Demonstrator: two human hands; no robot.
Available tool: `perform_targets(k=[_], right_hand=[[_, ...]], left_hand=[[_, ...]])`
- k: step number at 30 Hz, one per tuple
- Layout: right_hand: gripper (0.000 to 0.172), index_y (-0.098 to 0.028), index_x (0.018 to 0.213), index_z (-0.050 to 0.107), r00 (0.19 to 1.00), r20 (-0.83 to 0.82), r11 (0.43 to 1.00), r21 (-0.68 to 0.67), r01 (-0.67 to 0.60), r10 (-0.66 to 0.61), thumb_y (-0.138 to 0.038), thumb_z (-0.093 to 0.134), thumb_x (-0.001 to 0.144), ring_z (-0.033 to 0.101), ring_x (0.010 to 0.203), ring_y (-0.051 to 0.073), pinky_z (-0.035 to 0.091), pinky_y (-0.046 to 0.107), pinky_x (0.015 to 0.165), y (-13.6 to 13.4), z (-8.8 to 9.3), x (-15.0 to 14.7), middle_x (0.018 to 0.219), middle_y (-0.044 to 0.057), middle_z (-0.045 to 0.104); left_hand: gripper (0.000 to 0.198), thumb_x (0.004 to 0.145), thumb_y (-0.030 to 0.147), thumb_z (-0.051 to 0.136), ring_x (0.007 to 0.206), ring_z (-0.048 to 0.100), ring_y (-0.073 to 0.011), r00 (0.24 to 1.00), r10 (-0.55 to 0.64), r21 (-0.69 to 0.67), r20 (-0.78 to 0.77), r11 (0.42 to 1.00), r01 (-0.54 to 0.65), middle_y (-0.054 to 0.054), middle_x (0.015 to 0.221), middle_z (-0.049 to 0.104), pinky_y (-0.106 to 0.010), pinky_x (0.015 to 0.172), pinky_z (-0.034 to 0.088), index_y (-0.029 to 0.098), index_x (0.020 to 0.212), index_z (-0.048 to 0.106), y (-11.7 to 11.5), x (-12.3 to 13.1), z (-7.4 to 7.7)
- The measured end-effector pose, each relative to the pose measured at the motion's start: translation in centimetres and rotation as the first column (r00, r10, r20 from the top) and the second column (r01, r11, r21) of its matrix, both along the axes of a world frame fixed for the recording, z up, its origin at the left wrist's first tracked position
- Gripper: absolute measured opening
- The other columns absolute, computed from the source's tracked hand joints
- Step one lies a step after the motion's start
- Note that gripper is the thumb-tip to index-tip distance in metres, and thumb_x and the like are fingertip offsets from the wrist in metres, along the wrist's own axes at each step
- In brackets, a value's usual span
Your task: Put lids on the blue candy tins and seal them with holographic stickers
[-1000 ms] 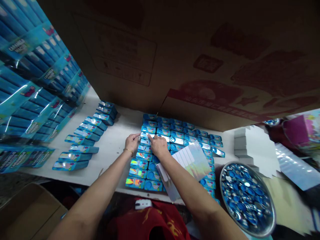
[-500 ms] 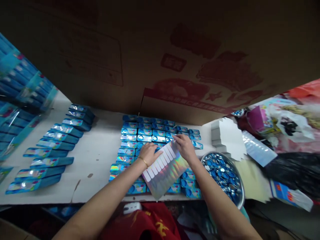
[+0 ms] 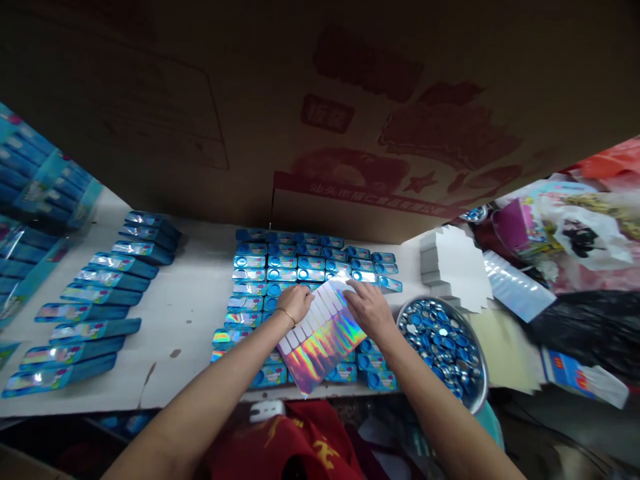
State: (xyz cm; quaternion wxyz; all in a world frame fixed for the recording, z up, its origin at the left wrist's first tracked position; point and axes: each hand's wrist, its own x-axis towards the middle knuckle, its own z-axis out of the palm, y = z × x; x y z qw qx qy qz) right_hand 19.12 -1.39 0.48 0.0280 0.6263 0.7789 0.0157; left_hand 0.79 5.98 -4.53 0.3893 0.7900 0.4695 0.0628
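Observation:
A holographic sticker sheet [image 3: 320, 337] with white empty strips lies tilted over a grid of small blue tins [image 3: 280, 263] on the white table [image 3: 195, 313]. My left hand [image 3: 296, 303] rests with curled fingers on the sheet's upper left edge; a thin bracelet circles the wrist. My right hand [image 3: 367, 308] lies on the sheet's upper right edge, fingers bent toward its top corner. Whether a sticker is pinched there is hidden. Both forearms reach in from the bottom.
A metal bowl [image 3: 480, 393] of blue caps stands right of the tins. Long blue boxes [image 3: 95, 293] lie in a row at the left. A big cardboard box [image 3: 350, 107] looms behind. White card stacks [image 3: 453, 267] and bags sit at the right.
Both hands left the tins at the grid's upper left and came onto the holographic sheet. The view swung right; the sheet now shows its rainbow face lower down.

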Motion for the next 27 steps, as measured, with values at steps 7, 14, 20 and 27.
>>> perform_targets(k=[7,14,20,27], right_hand=[[0.035,-0.024,0.119,0.047,0.989,-0.119,0.992,-0.073,-0.101,0.092,-0.022,0.040,0.085,0.040,0.103,0.020,0.034,0.035,0.084,2.7,-1.5,0.4,0.120,0.007,0.049],[0.026,-0.020,0.102,0.058,0.984,-0.147,0.995,0.000,-0.097,0.096,-0.019,0.037,0.085,0.043,0.101,0.019,0.036,0.034,0.084,1.6,-1.8,0.6,0.122,0.006,0.048],[0.021,-0.019,0.084,0.060,0.993,-0.114,0.999,-0.020,-0.024,0.022,-0.026,0.040,0.084,0.048,0.090,0.020,0.037,0.033,0.078,0.7,7.9,-1.6,0.105,0.008,0.056],[0.016,-0.021,0.069,0.060,0.877,-0.352,0.937,-0.244,0.252,-0.328,-0.025,0.046,0.076,0.053,0.063,0.012,0.033,0.022,0.055,4.7,9.2,-5.3,0.070,-0.001,0.061]], left_hand=[[0.021,0.078,0.029,0.045,0.070,0.053,-0.0162,0.992,-0.033,0.066,0.120,0.997,0.025,-0.004,0.072,0.060,-0.026,0.063,0.036,0.019,0.068,0.061,-0.1,-0.6,0.0],[0.023,0.079,0.030,0.043,0.069,0.053,-0.0162,0.991,-0.021,0.051,0.129,0.999,0.015,-0.004,0.071,0.059,-0.026,0.063,0.036,0.018,0.068,0.061,0.1,-1.3,-0.6],[0.022,0.078,0.029,0.045,0.079,0.052,-0.0206,0.998,-0.049,0.133,0.043,0.990,0.043,-0.008,0.077,0.060,-0.032,0.073,0.038,0.018,0.070,0.062,-0.1,-0.5,-1.3],[0.037,0.074,0.026,0.051,0.104,0.047,-0.0203,0.797,0.192,-0.145,0.572,0.981,-0.133,-0.006,0.113,0.053,-0.031,0.086,0.038,0.021,0.110,0.054,-0.9,-4.3,1.7]])
